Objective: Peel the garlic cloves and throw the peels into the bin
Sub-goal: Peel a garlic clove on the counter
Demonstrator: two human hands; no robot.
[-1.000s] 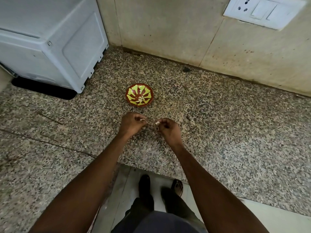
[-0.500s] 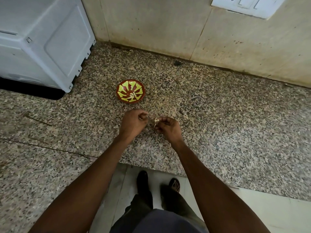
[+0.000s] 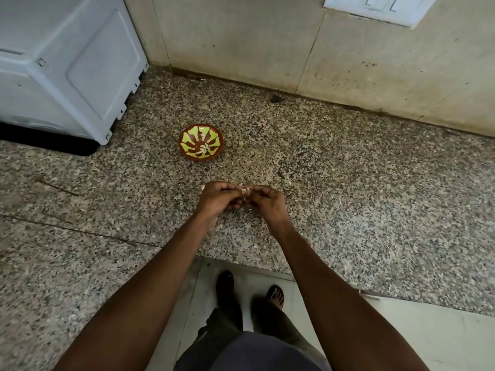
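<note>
A small pale garlic clove (image 3: 245,193) sits between my two hands above the speckled granite counter (image 3: 348,196). My left hand (image 3: 218,199) pinches it from the left with curled fingers. My right hand (image 3: 265,202) pinches it from the right, and a thin strip of peel hangs down from the clove. Beyond the hands stands a small red bowl with a yellow pattern (image 3: 201,141), with a few pale garlic pieces in its middle. No bin is in view.
A white appliance (image 3: 67,65) stands at the back left on a black base. The tiled wall (image 3: 267,44) runs along the counter's back, with a switch plate (image 3: 375,6) at top right. The counter's front edge is just below my hands, with my feet (image 3: 249,293) on the floor.
My hands have come together, fingertips now meeting on the clove, where a gap lay between them before. The view has shifted slightly downward.
</note>
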